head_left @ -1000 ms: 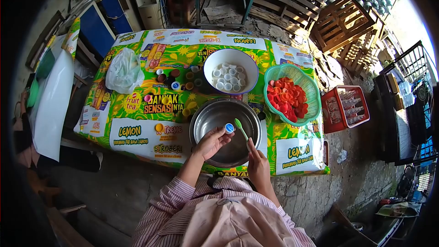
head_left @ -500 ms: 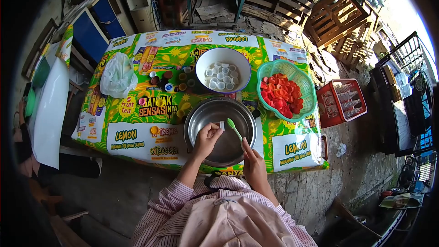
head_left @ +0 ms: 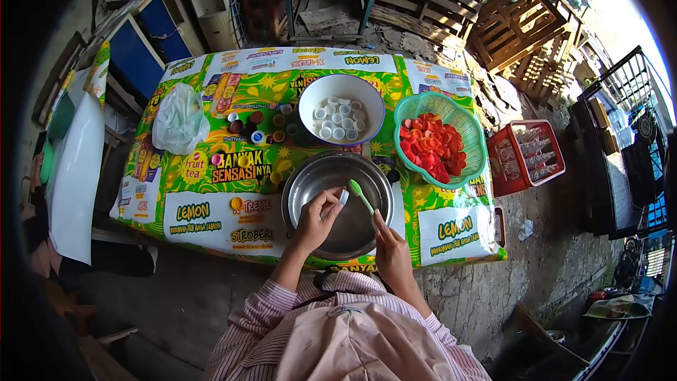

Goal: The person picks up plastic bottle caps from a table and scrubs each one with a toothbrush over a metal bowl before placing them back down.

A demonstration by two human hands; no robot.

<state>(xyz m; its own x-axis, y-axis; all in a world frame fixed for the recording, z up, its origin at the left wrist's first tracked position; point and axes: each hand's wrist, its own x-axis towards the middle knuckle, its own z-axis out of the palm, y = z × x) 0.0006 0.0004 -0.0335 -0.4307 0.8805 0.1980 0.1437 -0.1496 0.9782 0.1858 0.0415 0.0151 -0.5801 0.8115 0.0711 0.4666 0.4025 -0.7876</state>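
Observation:
Over the steel basin (head_left: pixel 293 190), my left hand (head_left: pixel 319 220) pinches a white bottle cap (head_left: pixel 343 197) between thumb and fingers. My right hand (head_left: pixel 392 243) is closed round the handle of a green toothbrush (head_left: pixel 362 198), whose head points up and left, close beside the cap. Just beyond the basin stands a white enamel bowl (head_left: pixel 310 88) with a blue rim, with several white caps (head_left: pixel 338 121) lying in water. To its right a turquoise plastic basket (head_left: pixel 471 118) holds a heap of red caps (head_left: pixel 431 147).
On the table's printed cover (head_left: pixel 211 215), loose caps in dark, yellow and blue (head_left: pixel 258 137) lie left of the bowl, near a white plastic bag (head_left: pixel 180 120). A red crate (head_left: pixel 525 159) stands on the floor at right. Wooden pallets (head_left: pixel 431 0) lean behind.
The cap in my left hand has turned, so it is tilted differently beside the toothbrush. My right hand keeps nearly the same place. The whole view has shifted slightly.

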